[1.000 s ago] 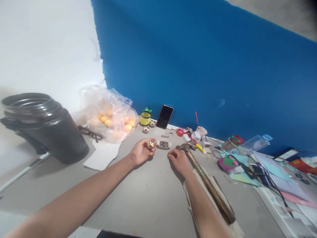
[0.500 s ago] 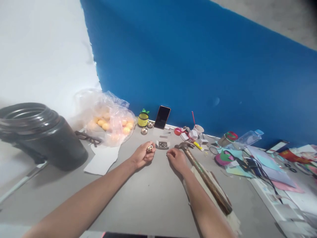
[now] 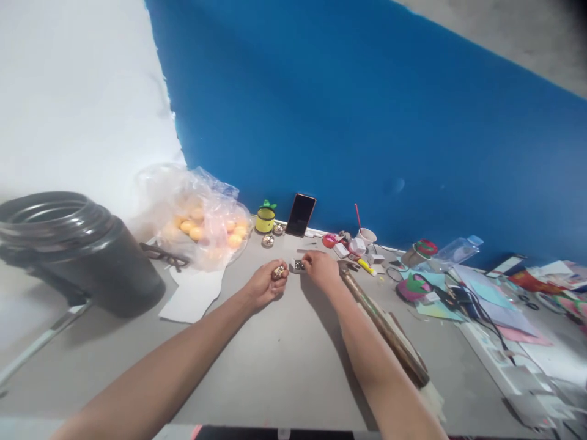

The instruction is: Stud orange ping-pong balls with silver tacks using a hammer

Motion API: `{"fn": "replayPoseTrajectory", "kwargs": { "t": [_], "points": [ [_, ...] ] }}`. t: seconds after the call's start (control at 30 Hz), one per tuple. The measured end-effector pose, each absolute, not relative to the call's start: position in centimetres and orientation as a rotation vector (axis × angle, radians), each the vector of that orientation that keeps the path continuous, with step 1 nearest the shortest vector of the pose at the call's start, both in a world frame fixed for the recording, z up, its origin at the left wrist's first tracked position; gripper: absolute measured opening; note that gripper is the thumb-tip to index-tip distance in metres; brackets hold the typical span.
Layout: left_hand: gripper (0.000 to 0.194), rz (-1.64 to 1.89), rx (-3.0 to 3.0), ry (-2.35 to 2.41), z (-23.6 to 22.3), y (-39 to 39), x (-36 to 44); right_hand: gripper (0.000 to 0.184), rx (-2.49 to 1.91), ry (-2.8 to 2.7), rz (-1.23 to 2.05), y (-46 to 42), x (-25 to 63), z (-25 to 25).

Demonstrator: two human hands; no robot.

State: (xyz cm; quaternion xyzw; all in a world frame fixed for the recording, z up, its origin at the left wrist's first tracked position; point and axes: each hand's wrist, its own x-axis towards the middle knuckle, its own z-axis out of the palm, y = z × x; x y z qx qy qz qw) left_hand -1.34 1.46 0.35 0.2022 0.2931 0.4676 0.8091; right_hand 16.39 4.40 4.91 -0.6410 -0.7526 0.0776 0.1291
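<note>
Left hand [image 3: 265,286] wraps a patterned ball [image 3: 277,272] just left of a small box [image 3: 298,272] on the surface [image 3: 257,366]; right hand [image 3: 323,269] dips over the box, fingers narrowed — whether gripping anything, I cannot tell. A light pinch seems best — the tiny pieces [image 3: 299,264] could scatter.

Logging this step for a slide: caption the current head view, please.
Left hand holding a shiny round object, right hand at a small box, hammer nearby.

You can read no text, label, brand, number or sign on anything in view across your worktop [image 3: 266,379].
</note>
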Motion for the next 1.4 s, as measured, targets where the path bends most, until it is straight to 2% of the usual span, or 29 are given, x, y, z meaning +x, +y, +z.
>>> {"fn": "replayPoseTrajectory", "kwargs": {
  "t": [0.17,0.33,0.57,0.9,1.0,1.2,1.4],
  "points": [
    [0.017,0.995,0.38,0.625,-0.1,1.8,-1.5,0.02,-2.095,-2.327,0.177,5.0,14.6,4.9],
    [0.017,1.0,0.333,0.623,-0.3,2.0,-1.4,0.021,-2.145,-2.366,0.198,5.6,14.0,5.4],
    [0.016,0.995,0.314,0.622,-0.4,2.0,-1.5,0.029,-2.143,-2.351,0.219,5.6,14.0,5.0],
    [0.016,0.996,0.367,0.63,-0.4,2.0,-1.6,0.022,-1.988,-2.165,0.358,5.4,15.0,4.5],
    [0.021,1.051,0.415,0.626,-0.1,1.7,-1.5,0.019,-1.842,-2.081,0.472,5.0,15.6,4.6],
    [0.027,1.08,0.587,0.694,0.1,0.8,-0.7,0.03,-1.315,-1.463,1.213,2.3,16.4,3.6],
    [0.027,1.069,0.843,0.829,-0.2,-0.1,0.5,0.022,-1.329,-1.43,1.074,0.2,15.7,3.0]
  ]
}}
